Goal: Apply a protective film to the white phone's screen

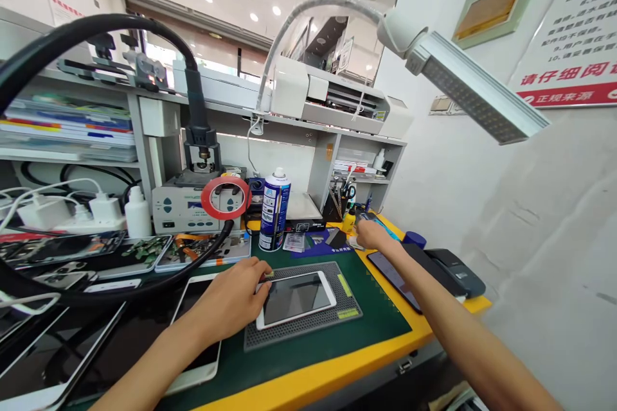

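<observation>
A white-framed phone lies screen up on a dark perforated mat in the middle of the green bench mat. My left hand rests at the phone's left edge, fingers curled and pressed against its corner. My right hand reaches far to the back right of the bench, fingers closed around something small near a yellow bottle and a tool holder; what it grips is too small to name.
A blue spray can, a red tape roll and a grey rework station stand behind the mat. Trays of phone parts and several phones lie at left. A dark phone and black device sit right. A lamp hangs overhead.
</observation>
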### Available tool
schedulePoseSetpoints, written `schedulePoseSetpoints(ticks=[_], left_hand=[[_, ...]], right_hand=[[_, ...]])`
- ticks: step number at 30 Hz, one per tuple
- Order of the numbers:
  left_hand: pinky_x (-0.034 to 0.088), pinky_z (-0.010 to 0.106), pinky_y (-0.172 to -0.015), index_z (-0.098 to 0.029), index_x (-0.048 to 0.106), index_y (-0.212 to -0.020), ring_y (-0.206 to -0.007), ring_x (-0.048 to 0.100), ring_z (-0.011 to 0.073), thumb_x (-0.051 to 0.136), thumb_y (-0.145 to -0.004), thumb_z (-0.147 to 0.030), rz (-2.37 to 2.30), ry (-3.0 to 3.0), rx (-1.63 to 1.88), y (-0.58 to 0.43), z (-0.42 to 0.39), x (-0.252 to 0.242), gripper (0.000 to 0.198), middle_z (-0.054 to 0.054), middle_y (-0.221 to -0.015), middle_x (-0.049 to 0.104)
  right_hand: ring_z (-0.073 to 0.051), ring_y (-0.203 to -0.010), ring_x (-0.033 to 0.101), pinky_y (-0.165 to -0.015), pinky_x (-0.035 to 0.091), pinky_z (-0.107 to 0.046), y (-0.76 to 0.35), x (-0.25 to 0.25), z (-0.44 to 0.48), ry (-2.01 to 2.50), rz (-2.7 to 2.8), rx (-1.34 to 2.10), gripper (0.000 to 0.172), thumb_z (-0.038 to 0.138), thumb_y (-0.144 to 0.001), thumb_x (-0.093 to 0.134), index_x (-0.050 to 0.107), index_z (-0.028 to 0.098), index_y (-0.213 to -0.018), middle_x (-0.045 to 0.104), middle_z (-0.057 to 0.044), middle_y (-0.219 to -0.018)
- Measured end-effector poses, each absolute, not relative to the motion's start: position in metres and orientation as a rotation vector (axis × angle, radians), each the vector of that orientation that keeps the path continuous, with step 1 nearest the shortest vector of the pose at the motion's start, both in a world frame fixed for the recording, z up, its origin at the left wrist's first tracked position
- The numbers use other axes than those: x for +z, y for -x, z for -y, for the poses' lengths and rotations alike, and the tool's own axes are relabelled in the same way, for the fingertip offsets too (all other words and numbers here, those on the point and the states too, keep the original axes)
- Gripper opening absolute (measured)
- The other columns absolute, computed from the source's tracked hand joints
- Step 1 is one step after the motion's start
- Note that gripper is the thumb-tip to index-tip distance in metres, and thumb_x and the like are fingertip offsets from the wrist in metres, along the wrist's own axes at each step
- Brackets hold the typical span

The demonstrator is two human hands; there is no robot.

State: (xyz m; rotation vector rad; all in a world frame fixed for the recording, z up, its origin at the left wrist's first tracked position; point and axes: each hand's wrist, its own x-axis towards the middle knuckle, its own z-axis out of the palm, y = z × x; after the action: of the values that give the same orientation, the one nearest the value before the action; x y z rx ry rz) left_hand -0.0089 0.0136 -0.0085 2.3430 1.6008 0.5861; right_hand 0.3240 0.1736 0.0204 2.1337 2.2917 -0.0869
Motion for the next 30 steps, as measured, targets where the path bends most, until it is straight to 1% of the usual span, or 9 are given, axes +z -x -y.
schedulePoseSetpoints(ticks=[4,7,11,14,19,24,27,30], left_hand=[[0.049,0.041,-0.083,-0.02,0.065,-0.117,-0.104,0.063,0.0312,0.04,-0.093,-0.044,-1.576,-2.334,0.538,0.011,-0.012,-0.005,0.042,0.013,-0.114,0.067],[0.049,0.039,-0.089,-0.021,0.063,-0.125,-0.111,0.062,0.0313,0.048,-0.089,-0.05,-1.517,-2.281,0.511,0.017,-0.009,-0.001,0.048,0.012,-0.122,0.066],[0.046,0.037,-0.1,-0.023,0.052,-0.14,-0.125,0.055,0.0321,0.062,-0.079,-0.056,-1.454,-2.178,0.378,0.025,-0.004,0.008,0.07,0.011,-0.139,0.056],[0.046,0.037,-0.101,-0.025,0.045,-0.145,-0.128,0.052,0.032,0.067,-0.074,-0.054,-1.439,-2.142,0.298,0.028,-0.001,0.015,0.08,0.009,-0.145,0.051],[0.048,0.037,-0.1,-0.024,0.042,-0.146,-0.127,0.053,0.0314,0.067,-0.073,-0.049,-1.446,-2.149,0.267,0.028,-0.001,0.016,0.081,0.009,-0.145,0.05],[0.048,0.036,-0.099,-0.025,0.045,-0.144,-0.126,0.054,0.0319,0.068,-0.072,-0.049,-1.438,-2.181,0.297,0.029,-0.004,0.011,0.08,0.009,-0.142,0.052],[0.048,0.037,-0.1,-0.024,0.044,-0.144,-0.128,0.053,0.0325,0.068,-0.072,-0.048,-1.437,-2.181,0.276,0.029,-0.004,0.012,0.08,0.009,-0.144,0.051],[0.048,0.038,-0.1,-0.024,0.043,-0.146,-0.13,0.051,0.0332,0.068,-0.073,-0.048,-1.435,-2.174,0.25,0.028,-0.004,0.014,0.081,0.01,-0.145,0.049]], right_hand=[[-0.023,-0.106,0.062,-0.089,0.054,-0.043,-0.315,0.015,-0.178,-2.111,-2.311,-0.073,0.034,0.034,-0.096,0.061,0.059,0.016,-0.124,0.06,-0.011,-0.126],[-0.024,-0.106,0.063,-0.088,0.054,-0.044,-0.302,0.013,-0.185,-2.023,-2.36,-0.173,0.035,0.035,-0.095,0.062,0.059,0.016,-0.125,0.06,-0.01,-0.125],[-0.024,-0.105,0.063,-0.087,0.055,-0.044,-0.29,0.017,-0.194,-1.957,-2.343,-0.321,0.034,0.035,-0.095,0.062,0.059,0.016,-0.124,0.061,-0.009,-0.124],[-0.024,-0.105,0.063,-0.087,0.055,-0.044,-0.286,0.02,-0.199,-1.971,-2.299,-0.368,0.035,0.035,-0.095,0.062,0.059,0.016,-0.125,0.06,-0.01,-0.124],[-0.025,-0.104,0.063,-0.087,0.055,-0.043,-0.284,0.022,-0.196,-1.948,-2.237,-0.436,0.035,0.035,-0.095,0.062,0.059,0.015,-0.123,0.061,-0.009,-0.123],[-0.024,-0.103,0.063,-0.087,0.055,-0.043,-0.282,0.028,-0.189,-1.934,-2.257,-0.45,0.034,0.035,-0.095,0.062,0.06,0.015,-0.122,0.061,-0.009,-0.122],[-0.024,-0.102,0.064,-0.086,0.055,-0.042,-0.282,0.028,-0.185,-1.973,-2.308,-0.384,0.034,0.035,-0.095,0.061,0.06,0.015,-0.122,0.062,-0.009,-0.122],[-0.024,-0.106,0.063,-0.088,0.054,-0.044,-0.283,0.022,-0.177,-2.062,-2.421,-0.213,0.035,0.034,-0.095,0.062,0.058,0.016,-0.125,0.06,-0.01,-0.126]])
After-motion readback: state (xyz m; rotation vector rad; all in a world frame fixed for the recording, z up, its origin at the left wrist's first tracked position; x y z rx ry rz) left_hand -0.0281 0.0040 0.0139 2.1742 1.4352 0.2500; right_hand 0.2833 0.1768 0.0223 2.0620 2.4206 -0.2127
